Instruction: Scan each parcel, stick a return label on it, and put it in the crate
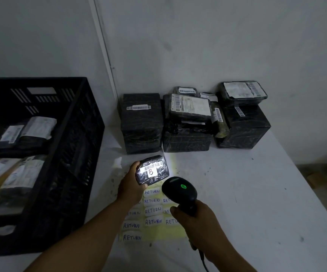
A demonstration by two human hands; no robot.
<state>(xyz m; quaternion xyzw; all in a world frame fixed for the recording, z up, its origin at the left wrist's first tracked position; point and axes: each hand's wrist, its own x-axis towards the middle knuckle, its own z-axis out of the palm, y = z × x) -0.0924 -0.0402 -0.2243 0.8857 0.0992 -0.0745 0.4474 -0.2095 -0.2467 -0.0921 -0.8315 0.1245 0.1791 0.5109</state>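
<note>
We see two bare forearms reaching in from the bottom edge, uncovered as far up as the view shows. Our left hand and right hand wear no gloves, rings or wristbands that we can make out.

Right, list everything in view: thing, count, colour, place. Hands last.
held parcel: one, black wrap, white label marked B, lit by the scanner, above the label sheet
stacked parcels: several, black, back of table by the wall
return labels: about a dozen, white on a yellow sheet, table front
scanner: one, black, green light on
crate: one, black, left, holds parcels already
table: one, white
left hand: holds the parcel
right hand: grips the scanner handle
</note>
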